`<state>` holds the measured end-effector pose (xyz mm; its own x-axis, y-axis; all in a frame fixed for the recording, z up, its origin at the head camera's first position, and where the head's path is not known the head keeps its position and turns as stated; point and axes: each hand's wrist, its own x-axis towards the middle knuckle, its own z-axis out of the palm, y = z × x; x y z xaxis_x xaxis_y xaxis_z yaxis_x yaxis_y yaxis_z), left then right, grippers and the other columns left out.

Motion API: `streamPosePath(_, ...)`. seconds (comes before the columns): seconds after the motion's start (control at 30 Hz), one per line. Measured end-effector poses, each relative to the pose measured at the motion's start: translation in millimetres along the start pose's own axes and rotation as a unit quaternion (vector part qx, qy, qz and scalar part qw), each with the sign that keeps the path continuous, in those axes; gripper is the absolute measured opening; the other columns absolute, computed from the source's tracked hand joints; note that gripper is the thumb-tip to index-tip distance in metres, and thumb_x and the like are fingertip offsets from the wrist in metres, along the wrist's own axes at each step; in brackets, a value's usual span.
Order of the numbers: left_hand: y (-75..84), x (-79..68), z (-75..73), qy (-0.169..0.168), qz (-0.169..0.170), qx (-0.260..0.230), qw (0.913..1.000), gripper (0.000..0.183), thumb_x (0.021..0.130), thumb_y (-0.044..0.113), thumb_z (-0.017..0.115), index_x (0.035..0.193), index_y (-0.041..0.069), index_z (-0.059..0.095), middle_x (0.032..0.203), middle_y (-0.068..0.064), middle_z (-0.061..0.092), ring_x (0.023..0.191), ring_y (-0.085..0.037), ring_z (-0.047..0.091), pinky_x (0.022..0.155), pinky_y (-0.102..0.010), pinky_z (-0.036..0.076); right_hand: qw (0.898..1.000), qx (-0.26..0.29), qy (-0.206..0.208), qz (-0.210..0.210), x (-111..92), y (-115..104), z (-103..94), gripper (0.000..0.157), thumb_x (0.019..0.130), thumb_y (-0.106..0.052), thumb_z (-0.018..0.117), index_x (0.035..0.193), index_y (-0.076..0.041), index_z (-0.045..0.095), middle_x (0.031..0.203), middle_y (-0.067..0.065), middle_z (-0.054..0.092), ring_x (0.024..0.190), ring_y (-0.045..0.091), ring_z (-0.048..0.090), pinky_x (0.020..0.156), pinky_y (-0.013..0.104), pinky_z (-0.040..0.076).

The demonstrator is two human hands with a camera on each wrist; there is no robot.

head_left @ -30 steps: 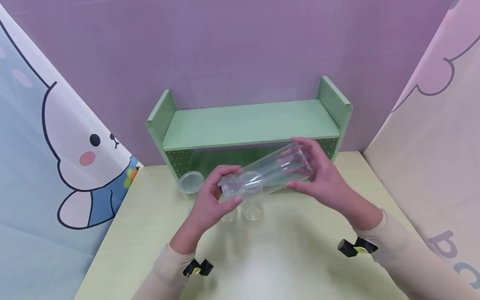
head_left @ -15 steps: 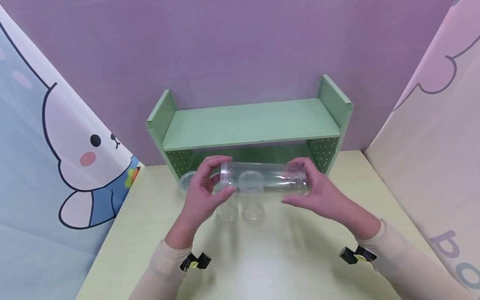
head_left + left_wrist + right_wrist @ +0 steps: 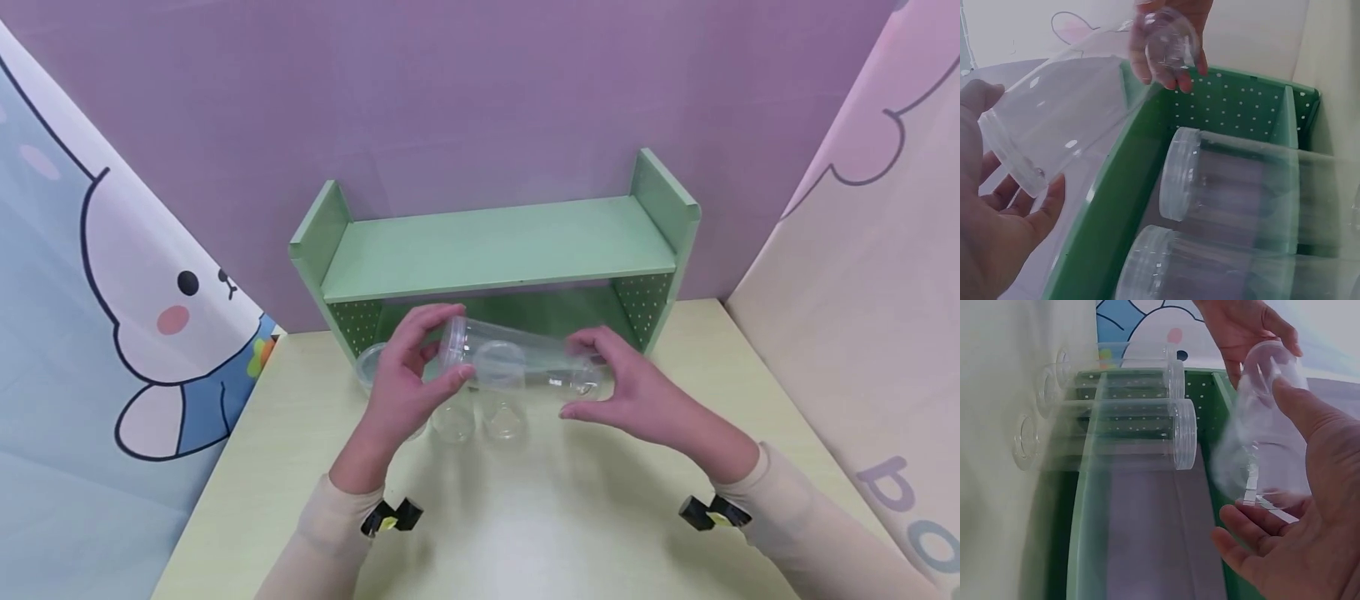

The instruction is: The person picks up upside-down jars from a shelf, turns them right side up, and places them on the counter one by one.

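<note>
A clear plastic jar (image 3: 547, 354) is held on its side in the air between both hands, its right end slightly lower. My left hand (image 3: 408, 367) grips the ridged, wider-rimmed end (image 3: 1013, 156) with thumb and fingers on opposite sides. Around the base end curves my right hand (image 3: 637, 383), thumb on one side and fingers on the other in the right wrist view. The jar looks see-through with nothing inside. Behind and below it, several similar clear jars stand upright, including a middle jar (image 3: 453, 419) and a right jar (image 3: 504, 417); the leftmost lid (image 3: 367, 362) is partly hidden by my left hand.
A green two-level shelf (image 3: 495, 246) stands at the back of the pale table (image 3: 525, 517), close behind the standing jars. Its side panels are dotted with holes. A purple backdrop (image 3: 487, 92) and printed cloths enclose the area.
The jar has swung from right end raised to right end slightly lowered. My right hand has come down with it, while my left hand has shifted slightly left and up.
</note>
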<state>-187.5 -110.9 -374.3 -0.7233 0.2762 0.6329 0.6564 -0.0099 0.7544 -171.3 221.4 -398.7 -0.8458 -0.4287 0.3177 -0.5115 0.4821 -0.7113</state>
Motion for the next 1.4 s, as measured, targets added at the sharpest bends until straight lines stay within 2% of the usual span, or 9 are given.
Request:
streamPosePath(0.2, 5.4, 4.1, 4.1, -0.049, -0.001, 0.062, 0.9969, 0.07, 0.085, -0.007, 0.089, 0.15, 0.007, 0.065, 0.147, -0.011, 0.061, 0.126, -0.029, 0.062, 0.093, -0.036, 0.065, 0.999, -0.021, -0.012, -0.034, -0.2, -5.5, 2.0, 0.084, 0.085, -0.034, 0.1, 0.153, -0.01, 0.057, 0.151, 0.002, 0.061, 0.141, 0.026, 0.059, 0.117, 0.055, 0.05)
streamPosePath(0.4, 13.0, 8.0, 11.8, -0.089, 0.003, 0.115, 0.9894, 0.069, 0.088, 0.007, 0.092, 0.151, 0.018, 0.066, 0.148, 0.002, 0.061, 0.131, -0.022, 0.061, 0.099, -0.045, 0.062, 0.998, -0.02, -0.019, -0.055, 0.3, -12.5, 5.1, 0.087, 0.085, -0.033, 0.099, 0.156, -0.01, 0.055, 0.154, 0.003, 0.061, 0.141, 0.031, 0.06, 0.117, 0.057, 0.05)
streamPosePath(0.53, 14.6, 10.0, 13.6, -0.101, 0.012, 0.134, 0.9857, 0.067, 0.089, 0.012, 0.092, 0.151, 0.02, 0.067, 0.149, 0.003, 0.061, 0.132, -0.021, 0.061, 0.102, -0.048, 0.061, 0.998, -0.015, -0.017, -0.066, 1.0, -12.7, 6.6, 0.084, 0.085, -0.029, 0.1, 0.155, -0.01, 0.056, 0.148, 0.002, 0.063, 0.136, 0.029, 0.062, 0.116, 0.053, 0.052)
streamPosePath(0.67, 14.6, 11.7, 14.7, -0.108, 0.02, 0.139, 0.9842, 0.067, 0.089, 0.012, 0.093, 0.151, 0.019, 0.067, 0.149, 0.002, 0.061, 0.129, -0.022, 0.062, 0.101, -0.048, 0.062, 0.998, -0.011, -0.022, -0.063, 1.0, -11.1, 8.3, 0.084, 0.086, -0.03, 0.099, 0.156, -0.012, 0.056, 0.143, 0.002, 0.066, 0.134, 0.024, 0.063, 0.115, 0.051, 0.053)
streamPosePath(0.87, 15.2, 16.4, 20.7, -0.132, 0.031, 0.145, 0.9801, 0.065, 0.091, 0.016, 0.092, 0.15, 0.021, 0.067, 0.15, 0.004, 0.061, 0.128, -0.021, 0.063, 0.097, -0.046, 0.062, 0.998, 0.011, -0.04, -0.042, -0.4, -8.1, 13.8, 0.088, 0.09, -0.031, 0.096, 0.162, -0.012, 0.05, 0.149, 0.002, 0.062, 0.137, 0.024, 0.061, 0.116, 0.054, 0.052)
streamPosePath(1.03, 16.8, 19.8, 26.2, -0.152, 0.044, 0.156, 0.9751, 0.065, 0.093, 0.022, 0.091, 0.152, 0.022, 0.065, 0.153, 0.004, 0.059, 0.132, -0.02, 0.061, 0.092, -0.043, 0.062, 0.997, 0.021, -0.046, -0.05, -1.5, -5.0, 19.5, 0.083, 0.091, -0.029, 0.095, 0.16, -0.01, 0.052, 0.144, 0.004, 0.064, 0.132, 0.021, 0.062, 0.111, 0.053, 0.056)
streamPosePath(1.17, 17.2, 19.9, 26.8, -0.153, 0.051, 0.157, 0.9744, 0.071, 0.092, 0.021, 0.092, 0.156, 0.02, 0.061, 0.155, 0.003, 0.056, 0.135, -0.02, 0.059, 0.097, -0.041, 0.061, 0.996, 0.046, -0.05, -0.057, -2.1, -3.8, 21.6, 0.08, 0.091, -0.025, 0.094, 0.158, -0.012, 0.052, 0.143, 0.005, 0.065, 0.131, 0.024, 0.064, 0.108, 0.052, 0.058)
streamPosePath(1.4, 14.1, 16.0, 22.1, -0.144, 0.043, 0.151, 0.977, 0.077, 0.089, 0.018, 0.094, 0.157, 0.016, 0.059, 0.158, 0.001, 0.054, 0.138, -0.022, 0.056, 0.101, -0.047, 0.06, 0.993, 0.095, -0.049, -0.057, -3.7, 3.3, 27.6, 0.08, 0.091, -0.018, 0.094, 0.158, -0.012, 0.05, 0.145, 0.006, 0.065, 0.133, 0.034, 0.065, 0.109, 0.053, 0.058)
